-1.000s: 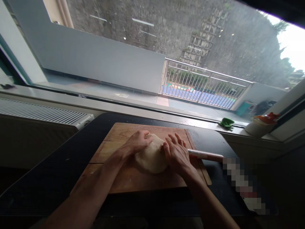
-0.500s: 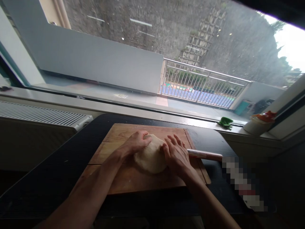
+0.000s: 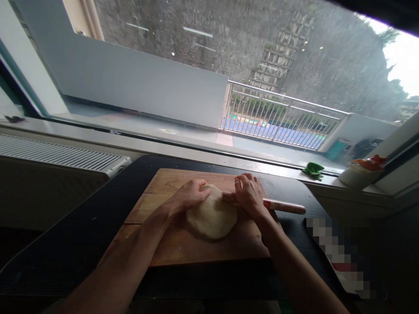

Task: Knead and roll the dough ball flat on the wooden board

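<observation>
A flat round of pale dough (image 3: 212,216) lies on the wooden cutting board (image 3: 176,250). My left hand (image 3: 193,193) is closed on the dough's far left edge, thumb on top and fingers curled at the rim. A wooden rolling pin (image 3: 288,206) lies crosswise, its left end resting on the dough's right side and its right end reaching past the board. Over the pin bends my right hand (image 3: 249,192), fingers curled around it and palm on top. The pin's middle is hidden beneath that hand.
The board rests on a black table (image 3: 81,235). A blurred-out object (image 3: 340,261) lies at the table's right. Behind stand a windowsill with a green item (image 3: 313,170) and a pale pot (image 3: 358,174); a radiator (image 3: 65,152) is at left.
My right hand has moved away from me along with the rolling pin, its spread fingers now curled. The pin's left end now shows on the dough. My left hand stays at the dough's edge.
</observation>
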The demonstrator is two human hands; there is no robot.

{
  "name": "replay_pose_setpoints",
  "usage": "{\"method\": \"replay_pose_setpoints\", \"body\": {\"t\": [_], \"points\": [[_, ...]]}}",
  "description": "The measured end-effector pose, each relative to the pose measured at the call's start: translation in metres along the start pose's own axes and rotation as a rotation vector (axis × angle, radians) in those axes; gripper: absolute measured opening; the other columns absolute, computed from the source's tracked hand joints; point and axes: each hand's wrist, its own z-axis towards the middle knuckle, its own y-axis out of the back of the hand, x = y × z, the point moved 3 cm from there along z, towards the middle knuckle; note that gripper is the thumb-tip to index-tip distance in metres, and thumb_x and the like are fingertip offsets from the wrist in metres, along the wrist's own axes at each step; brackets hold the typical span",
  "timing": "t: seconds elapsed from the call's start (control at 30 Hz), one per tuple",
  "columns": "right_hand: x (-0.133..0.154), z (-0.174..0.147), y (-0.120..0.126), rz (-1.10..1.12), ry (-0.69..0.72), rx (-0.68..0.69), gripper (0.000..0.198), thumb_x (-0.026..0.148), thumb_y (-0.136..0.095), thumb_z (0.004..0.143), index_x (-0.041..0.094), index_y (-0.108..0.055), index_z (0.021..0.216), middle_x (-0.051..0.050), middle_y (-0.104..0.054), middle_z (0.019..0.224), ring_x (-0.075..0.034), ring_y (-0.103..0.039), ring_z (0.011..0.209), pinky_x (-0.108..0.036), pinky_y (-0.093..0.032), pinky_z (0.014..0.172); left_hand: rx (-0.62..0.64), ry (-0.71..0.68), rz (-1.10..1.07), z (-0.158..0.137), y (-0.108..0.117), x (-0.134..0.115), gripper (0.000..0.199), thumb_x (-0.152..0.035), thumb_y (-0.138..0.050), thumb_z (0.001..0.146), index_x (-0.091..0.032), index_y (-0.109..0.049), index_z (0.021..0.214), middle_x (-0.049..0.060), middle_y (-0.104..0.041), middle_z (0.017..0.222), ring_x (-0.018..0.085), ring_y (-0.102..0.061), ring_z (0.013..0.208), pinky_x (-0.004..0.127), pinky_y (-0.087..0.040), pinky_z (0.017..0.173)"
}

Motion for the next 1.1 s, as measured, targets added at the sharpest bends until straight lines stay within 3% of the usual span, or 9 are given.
{"method": "replay_pose_setpoints", "body": {"t": [0.2, 0.37, 0.47, 0.57, 0.73, 1.0, 1.1], "points": [[0.001, -0.010, 0.004, 0.065, 0.036, -0.005, 0.028, 0.031, -0.035, 0.087, 0.024, -0.058, 0.102, -0.003, -0.054, 0.108, -0.018, -0.045, 0.100, -0.030, -0.032, 0.087, 0.016, -0.018, 0.020, 0.003, -0.002, 0.005, 0.025, -0.039, -0.046, 0.072, -0.017, -0.060, 0.072, -0.001, -0.055, 0.062, 0.012, -0.047, 0.056, 0.022, -0.027, 0.048], [0.002, -0.023, 0.006, 0.242, -0.009, 0.092, 0.030, 0.030, -0.032, 0.087, 0.023, -0.059, 0.097, 0.000, -0.062, 0.092, -0.014, -0.055, 0.084, -0.025, -0.038, 0.075, 0.016, -0.050, 0.010, 0.003, -0.003, 0.005, 0.024, -0.038, -0.046, 0.072, -0.018, -0.060, 0.074, -0.001, -0.056, 0.064, 0.012, -0.048, 0.058, 0.022, -0.029, 0.050], [0.013, -0.014, -0.002, 0.214, -0.004, 0.100, 0.031, 0.033, -0.032, 0.088, 0.024, -0.060, 0.095, -0.001, -0.064, 0.089, -0.015, -0.056, 0.082, -0.025, -0.038, 0.072, 0.016, -0.045, -0.029, 0.002, -0.004, 0.005, 0.025, -0.038, -0.046, 0.072, -0.018, -0.060, 0.075, -0.001, -0.057, 0.064, 0.013, -0.049, 0.058, 0.022, -0.029, 0.049], [0.021, 0.003, -0.014, 0.145, 0.002, 0.109, 0.032, 0.034, -0.030, 0.088, 0.025, -0.060, 0.097, -0.002, -0.064, 0.092, -0.017, -0.056, 0.085, -0.027, -0.036, 0.074, 0.029, -0.040, -0.057, 0.001, -0.005, 0.006, 0.027, -0.040, -0.047, 0.072, -0.017, -0.061, 0.076, -0.001, -0.057, 0.064, 0.012, -0.049, 0.058, 0.022, -0.029, 0.048], [0.016, 0.030, -0.026, 0.149, -0.101, 0.181, 0.036, 0.026, -0.030, 0.086, 0.021, -0.050, 0.115, -0.006, -0.058, 0.106, -0.018, -0.052, 0.095, -0.028, -0.037, 0.079, 0.017, -0.054, -0.028, 0.003, -0.005, 0.008, 0.026, -0.039, -0.047, 0.073, -0.017, -0.061, 0.075, -0.001, -0.058, 0.065, 0.011, -0.048, 0.057, 0.022, -0.029, 0.049], [0.025, -0.014, -0.010, 0.068, 0.027, 0.101, 0.041, 0.028, -0.030, 0.086, 0.024, -0.041, 0.125, -0.006, -0.043, 0.125, -0.021, -0.040, 0.112, -0.033, -0.029, 0.093, 0.032, -0.098, -0.005, 0.006, -0.005, 0.012, 0.026, -0.039, -0.045, 0.074, -0.019, -0.062, 0.077, 0.000, -0.058, 0.066, 0.013, -0.050, 0.059, 0.022, -0.030, 0.050], [0.026, -0.009, -0.011, 0.021, -0.003, 0.093, 0.041, 0.030, -0.029, 0.086, 0.024, -0.042, 0.125, -0.006, -0.041, 0.127, -0.022, -0.038, 0.113, -0.035, -0.026, 0.095, 0.015, -0.095, 0.010, 0.005, -0.004, 0.011, 0.026, -0.038, -0.045, 0.073, -0.019, -0.062, 0.077, -0.001, -0.057, 0.064, 0.013, -0.050, 0.059, 0.023, -0.029, 0.050]]}}
